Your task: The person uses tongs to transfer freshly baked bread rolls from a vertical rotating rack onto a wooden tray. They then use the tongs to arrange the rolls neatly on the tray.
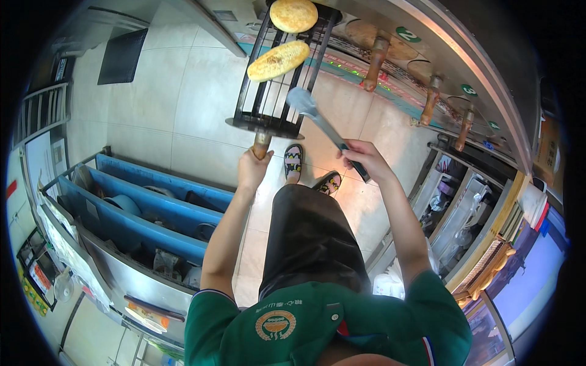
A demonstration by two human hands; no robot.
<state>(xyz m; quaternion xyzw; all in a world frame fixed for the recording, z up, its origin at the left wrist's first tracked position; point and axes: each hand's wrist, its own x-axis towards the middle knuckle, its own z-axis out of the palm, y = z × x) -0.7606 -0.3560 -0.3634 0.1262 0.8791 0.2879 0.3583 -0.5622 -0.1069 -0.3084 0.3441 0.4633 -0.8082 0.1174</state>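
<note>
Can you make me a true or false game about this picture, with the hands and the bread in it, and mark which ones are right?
1. The left hand holds a wooden handle on the rack. True.
2. The rack has three flatbreads on it. False: two show, a round flatbread and an oval flatbread.
3. The right hand holds tongs. True.
4. The tongs are gripping a flatbread. False: both flatbreads lie on the rack, and the tongs hold neither.
5. The person's shirt is yellow. False: it is mostly green.
6. The person wears sandals. True.
</note>
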